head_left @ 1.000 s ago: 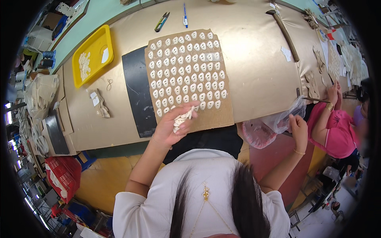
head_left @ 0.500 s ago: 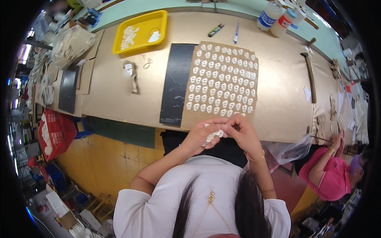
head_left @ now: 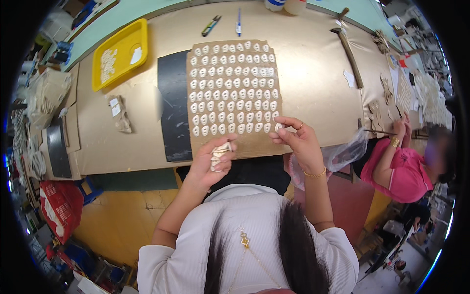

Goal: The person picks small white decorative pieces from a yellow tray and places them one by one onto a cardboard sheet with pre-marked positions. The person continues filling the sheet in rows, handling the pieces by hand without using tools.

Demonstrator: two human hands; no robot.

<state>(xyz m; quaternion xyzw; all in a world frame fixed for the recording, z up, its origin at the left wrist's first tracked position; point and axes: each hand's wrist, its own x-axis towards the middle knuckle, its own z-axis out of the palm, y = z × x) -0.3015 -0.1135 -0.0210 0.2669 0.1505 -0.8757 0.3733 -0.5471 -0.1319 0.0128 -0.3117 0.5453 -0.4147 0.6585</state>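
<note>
Close to the table's front edge, my left hand [head_left: 201, 164] is closed around a stack of small white oval pieces [head_left: 220, 156]. My right hand [head_left: 302, 142] pinches one white oval piece [head_left: 278, 127] between thumb and fingers, at the right end of the nearest row. Under that hand lies a brown cardboard sheet [head_left: 254, 142], covered with rows of similar white pieces with dark marks in them. A bare strip of cardboard runs along its near edge. Just left of the sheet, a black board [head_left: 172, 108] lies flat on the table.
A yellow tray [head_left: 95, 73] with white pieces stands at the far left. Thread snips [head_left: 211, 26] and a blue pen [head_left: 239, 23] lie beyond the sheet. To the right are a hammer [head_left: 348, 56], a clear plastic bag [head_left: 345, 151] and a person in pink [head_left: 391, 169].
My hands have come apart: the left holds the stack, while the right has moved to the row's right end with one piece. The view has shifted, so the table things appear further left.
</note>
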